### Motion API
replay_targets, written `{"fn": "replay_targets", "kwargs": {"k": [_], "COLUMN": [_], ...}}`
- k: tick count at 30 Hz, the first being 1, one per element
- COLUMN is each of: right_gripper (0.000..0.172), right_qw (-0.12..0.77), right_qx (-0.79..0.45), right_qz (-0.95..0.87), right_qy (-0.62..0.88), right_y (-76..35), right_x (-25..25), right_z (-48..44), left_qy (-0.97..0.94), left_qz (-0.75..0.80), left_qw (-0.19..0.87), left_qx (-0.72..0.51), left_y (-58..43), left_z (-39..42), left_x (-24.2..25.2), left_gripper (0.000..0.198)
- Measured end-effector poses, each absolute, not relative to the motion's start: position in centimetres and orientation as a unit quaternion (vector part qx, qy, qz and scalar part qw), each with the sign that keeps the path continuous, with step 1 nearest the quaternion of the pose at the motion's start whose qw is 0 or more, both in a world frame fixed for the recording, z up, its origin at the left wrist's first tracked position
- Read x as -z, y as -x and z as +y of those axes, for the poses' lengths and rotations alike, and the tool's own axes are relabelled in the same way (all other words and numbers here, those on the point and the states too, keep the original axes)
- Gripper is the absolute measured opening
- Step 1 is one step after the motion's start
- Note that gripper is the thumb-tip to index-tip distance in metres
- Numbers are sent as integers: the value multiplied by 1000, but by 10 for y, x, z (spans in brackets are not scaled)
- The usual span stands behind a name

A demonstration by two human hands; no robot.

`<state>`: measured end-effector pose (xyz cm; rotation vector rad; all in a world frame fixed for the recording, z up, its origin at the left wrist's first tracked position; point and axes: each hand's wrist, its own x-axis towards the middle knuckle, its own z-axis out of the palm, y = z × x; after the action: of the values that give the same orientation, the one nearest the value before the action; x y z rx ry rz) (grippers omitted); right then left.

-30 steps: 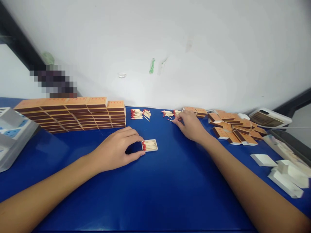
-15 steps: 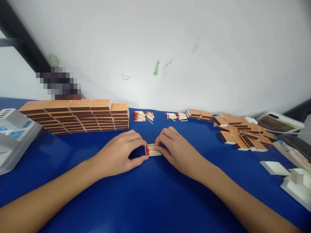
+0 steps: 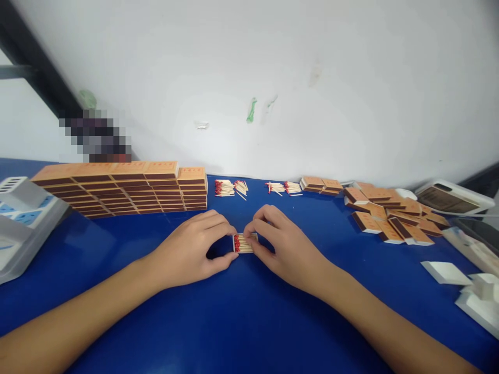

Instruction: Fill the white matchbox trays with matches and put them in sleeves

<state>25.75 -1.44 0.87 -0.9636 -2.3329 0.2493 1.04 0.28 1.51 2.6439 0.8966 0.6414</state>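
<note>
A small open matchbox tray point(image 3: 245, 252) lies on the blue table, filled with red-headed matches point(image 3: 239, 243). My left hand point(image 3: 195, 246) grips the tray's left end, thumb at the near corner and fingers at the far one. From the right, the thumb and forefinger of my right hand point(image 3: 283, 241) are pinched over the matches, hiding the tray's right part. Beyond the hands lie loose matches in small heaps, one group at the left point(image 3: 225, 188) and another at the right point(image 3: 292, 187).
A wall of stacked matchboxes point(image 3: 128, 189) stands at the back left, beside a grey-white plastic holder point(image 3: 31, 228). Two short stacks of matchboxes point(image 3: 322, 184) and a loose pile of matchboxes point(image 3: 397, 210) are at the right. White trays point(image 3: 446, 272) lie nearer. A white wall point(image 3: 249, 62) rises behind.
My right fingertips have shifted slightly left over the matches, with the forefinger raised and more bent. My left hand keeps its hold on the tray.
</note>
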Motion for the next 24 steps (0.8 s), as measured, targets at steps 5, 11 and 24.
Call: {"fn": "replay_targets", "kwargs": {"k": [5,11,24], "right_gripper": [17,20,20], "right_qw": [275,277,264], "right_qx": [-78,-78,-81], "right_qz": [-888,-891,-888], "right_qy": [361,351,368], "right_y": [-261,-263,-264], "right_x": [-9,-12,-12], "right_z": [-14,-14,-13], "left_qy": [-914,-917,-910], "left_qz": [314,310,323], "left_qw": [135,127,128], "left_qx": [-219,-219,-226], "left_y": [-10,-10,-9], "left_z": [2,3,5], "left_x": [-15,-15,-15], "left_gripper": [19,20,19]}}
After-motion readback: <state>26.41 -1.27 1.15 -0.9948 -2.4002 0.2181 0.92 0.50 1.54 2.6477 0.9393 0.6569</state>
